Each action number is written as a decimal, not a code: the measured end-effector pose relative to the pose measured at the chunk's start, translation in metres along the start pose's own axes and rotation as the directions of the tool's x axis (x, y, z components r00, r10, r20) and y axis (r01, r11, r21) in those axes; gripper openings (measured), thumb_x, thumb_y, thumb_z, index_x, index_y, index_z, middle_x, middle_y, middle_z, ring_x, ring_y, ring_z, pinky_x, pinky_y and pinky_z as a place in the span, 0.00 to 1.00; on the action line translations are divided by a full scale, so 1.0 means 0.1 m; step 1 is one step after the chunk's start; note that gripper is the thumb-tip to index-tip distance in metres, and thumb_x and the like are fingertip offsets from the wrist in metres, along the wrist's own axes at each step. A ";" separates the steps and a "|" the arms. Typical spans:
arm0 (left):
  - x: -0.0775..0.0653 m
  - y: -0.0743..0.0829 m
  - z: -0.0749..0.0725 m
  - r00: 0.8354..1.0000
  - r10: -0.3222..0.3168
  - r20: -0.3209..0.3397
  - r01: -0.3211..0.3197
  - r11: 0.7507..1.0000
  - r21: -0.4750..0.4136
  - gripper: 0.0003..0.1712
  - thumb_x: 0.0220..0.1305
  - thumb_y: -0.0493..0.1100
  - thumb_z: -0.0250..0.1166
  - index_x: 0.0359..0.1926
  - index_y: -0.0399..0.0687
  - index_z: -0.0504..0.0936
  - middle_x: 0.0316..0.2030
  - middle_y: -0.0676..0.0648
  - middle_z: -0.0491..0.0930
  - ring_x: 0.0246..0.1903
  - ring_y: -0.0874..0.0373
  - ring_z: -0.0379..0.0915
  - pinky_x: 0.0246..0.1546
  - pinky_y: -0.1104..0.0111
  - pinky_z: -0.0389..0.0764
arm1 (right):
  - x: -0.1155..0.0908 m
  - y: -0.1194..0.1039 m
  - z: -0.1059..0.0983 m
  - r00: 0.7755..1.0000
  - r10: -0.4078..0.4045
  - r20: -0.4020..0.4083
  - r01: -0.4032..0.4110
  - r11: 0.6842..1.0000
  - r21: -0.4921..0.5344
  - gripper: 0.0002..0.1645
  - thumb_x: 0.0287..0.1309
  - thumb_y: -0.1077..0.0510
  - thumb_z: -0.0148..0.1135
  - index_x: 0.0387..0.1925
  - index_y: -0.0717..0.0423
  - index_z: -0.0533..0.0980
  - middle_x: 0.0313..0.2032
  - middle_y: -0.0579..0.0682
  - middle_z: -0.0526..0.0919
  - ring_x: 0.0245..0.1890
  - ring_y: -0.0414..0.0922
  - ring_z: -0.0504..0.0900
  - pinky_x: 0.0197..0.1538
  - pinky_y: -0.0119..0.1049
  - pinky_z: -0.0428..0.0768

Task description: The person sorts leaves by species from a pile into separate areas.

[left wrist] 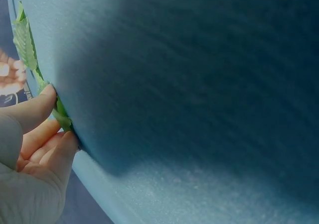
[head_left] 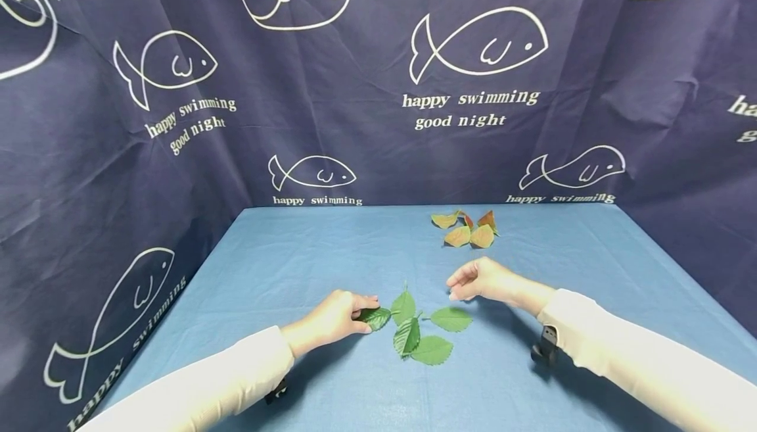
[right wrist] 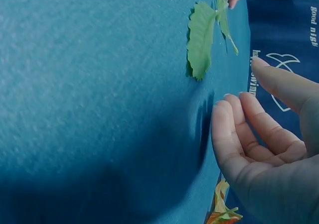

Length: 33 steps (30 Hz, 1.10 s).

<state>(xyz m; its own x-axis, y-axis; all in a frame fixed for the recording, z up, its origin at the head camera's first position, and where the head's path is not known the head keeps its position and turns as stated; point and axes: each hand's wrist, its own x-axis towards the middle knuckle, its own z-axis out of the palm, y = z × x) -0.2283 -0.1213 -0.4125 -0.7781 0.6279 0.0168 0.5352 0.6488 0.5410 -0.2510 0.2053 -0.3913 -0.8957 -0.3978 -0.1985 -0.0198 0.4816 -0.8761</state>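
A: Work in hand, extent complete?

B: Arranging of leaves, apparently well along. Orange leaves (head_left: 457,237): one cluster, far part of the blue cloth (head_left: 331,248). Green leaves (head_left: 433,350): four, loosely grouped nearer the front. Outstanding, by judgement: release of one more green leaf (head_left: 375,318). Anything further: cannot be told.

A: That leaf's position?

B: Left side of the green group, outer end pinched between left hand (head_left: 340,313) thumb and fingers, free end toward the others. Right hand (head_left: 481,281): raised beyond the rightmost leaf, thumb and fingers apart, nothing held.
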 end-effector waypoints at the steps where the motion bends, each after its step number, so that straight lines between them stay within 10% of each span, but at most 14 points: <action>1: 0.00 0.00 0.00 1.000 -0.001 0.000 0.001 1.000 -0.001 0.27 0.54 0.38 0.73 0.57 0.40 0.81 0.59 0.42 0.77 0.15 0.66 0.45 0.22 0.76 0.60 | -0.01 0.01 0.01 1.000 -0.003 0.004 0.003 1.000 -0.006 0.23 0.51 0.62 0.72 0.47 0.72 0.79 0.35 0.54 0.88 0.32 0.39 0.84 0.44 0.42 0.84; 6: 0.01 0.00 0.00 1.000 0.001 -0.001 -0.001 1.000 -0.014 0.27 0.54 0.37 0.73 0.57 0.40 0.81 0.58 0.41 0.78 0.15 0.65 0.44 0.20 0.76 0.58 | -0.04 0.02 0.07 1.000 -0.009 -0.001 0.009 0.999 -0.051 0.23 0.47 0.61 0.74 0.45 0.69 0.81 0.34 0.53 0.87 0.32 0.39 0.81 0.40 0.36 0.81; 16: 0.01 0.01 0.00 1.000 0.010 -0.010 -0.009 1.000 0.015 0.26 0.54 0.38 0.73 0.56 0.39 0.81 0.58 0.42 0.78 0.41 0.55 0.82 0.37 0.74 0.80 | -0.10 0.01 0.17 0.997 -0.073 0.035 0.077 0.987 -0.140 0.20 0.41 0.65 0.77 0.40 0.67 0.82 0.29 0.52 0.84 0.30 0.41 0.78 0.33 0.30 0.79; 21: 0.01 0.01 0.00 1.000 -0.010 -0.005 0.010 0.999 -0.045 0.26 0.56 0.36 0.71 0.57 0.38 0.80 0.60 0.41 0.76 0.58 0.47 0.74 0.51 0.64 0.81 | -0.10 -0.03 0.19 0.993 -0.104 0.052 0.113 0.963 -0.244 0.18 0.38 0.69 0.76 0.36 0.64 0.82 0.27 0.51 0.81 0.27 0.40 0.75 0.30 0.29 0.77; 33: 0.00 -0.01 0.04 1.000 -0.002 -0.009 0.002 1.000 -0.001 0.26 0.55 0.37 0.72 0.57 0.39 0.81 0.59 0.41 0.77 0.58 0.48 0.75 0.50 0.64 0.82 | -0.11 -0.02 0.24 0.996 -0.073 0.044 0.082 0.961 -0.263 0.15 0.38 0.70 0.76 0.31 0.61 0.80 0.24 0.49 0.80 0.25 0.40 0.76 0.31 0.33 0.80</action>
<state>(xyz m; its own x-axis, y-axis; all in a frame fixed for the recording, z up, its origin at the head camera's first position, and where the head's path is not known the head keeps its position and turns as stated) -0.2278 -0.1202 -0.4168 -0.7823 0.6225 0.0235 0.5332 0.6497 0.5419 -0.2304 0.1906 -0.3980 -0.8715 -0.4658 -0.1535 -0.2090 0.6359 -0.7429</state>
